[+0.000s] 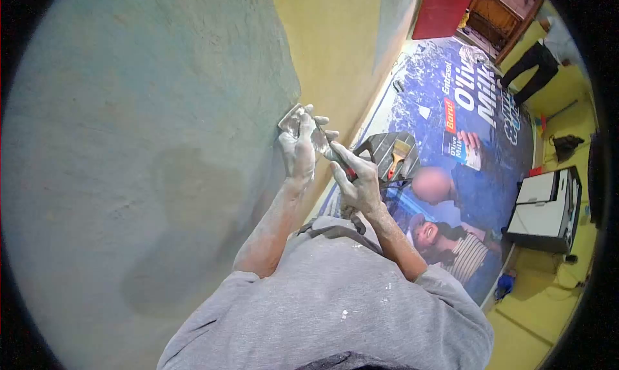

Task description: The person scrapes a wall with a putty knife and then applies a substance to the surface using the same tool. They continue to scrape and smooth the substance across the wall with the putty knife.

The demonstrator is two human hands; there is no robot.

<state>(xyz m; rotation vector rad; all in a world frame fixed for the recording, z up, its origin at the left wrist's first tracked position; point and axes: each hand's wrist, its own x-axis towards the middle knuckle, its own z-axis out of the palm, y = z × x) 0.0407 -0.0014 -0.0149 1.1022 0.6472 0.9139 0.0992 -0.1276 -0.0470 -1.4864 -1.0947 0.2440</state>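
Note:
Both my hands are coated in white, powdery putty and meet in front of the wall [161, 80]. My left hand [299, 154] is closed around a small flat scraper [288, 117] with a pale, smeared blade, its thumb lying along the face. In my right hand [362, 184], the fingers wrap the dark and red handle of a putty knife [350, 173]. The knife's blade points up toward the left hand and is partly hidden by its fingers. The wall behind is grey-green, meeting a yellow painted area in an uneven edge.
A dark slatted stool [382, 146] stands right of my hands with a paintbrush [400, 152] on it. A printed blue banner [477, 170] covers the floor. Another person [545, 57] stands at upper right, near a white-fronted cabinet [534, 205]. A red panel [442, 12] is at the top.

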